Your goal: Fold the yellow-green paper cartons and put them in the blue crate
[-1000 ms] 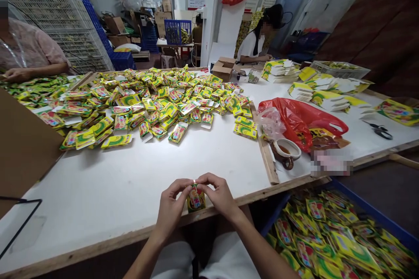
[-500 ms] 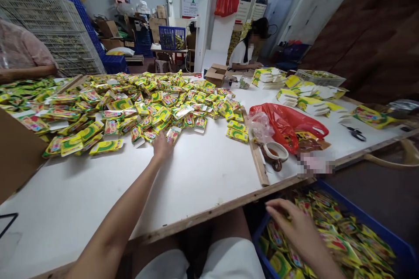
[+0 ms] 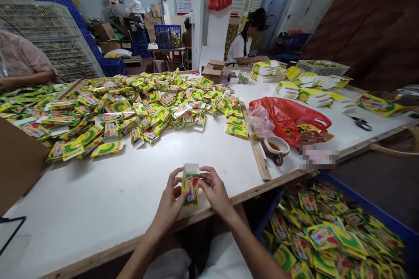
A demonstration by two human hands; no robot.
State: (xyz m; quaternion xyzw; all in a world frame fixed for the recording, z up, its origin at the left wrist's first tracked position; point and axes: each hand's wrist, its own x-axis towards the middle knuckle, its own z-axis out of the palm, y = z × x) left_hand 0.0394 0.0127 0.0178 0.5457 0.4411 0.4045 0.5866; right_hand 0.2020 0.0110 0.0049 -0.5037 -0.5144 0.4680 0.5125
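Both my hands hold one small yellow and green carton (image 3: 190, 185) upright over the near edge of the white table (image 3: 98, 200). My left hand (image 3: 172, 200) grips its left side and my right hand (image 3: 214, 192) pinches its right side. The carton's white top flap stands open. A big heap of the same flat cartons (image 3: 131, 104) lies across the far half of the table, beyond my hands.
A blue crate (image 3: 386, 226) full of yellow packets stands low at my right. A red plastic bag (image 3: 288, 117), a small cup (image 3: 275, 146) and scissors (image 3: 360, 123) lie to the right. A brown cardboard sheet (image 3: 16, 161) is at left. Other people sit at the left and far side.
My left hand came back from the heap with a carton, and my right hand came up out of the blue crate. Both now meet on the carton at the table's edge.
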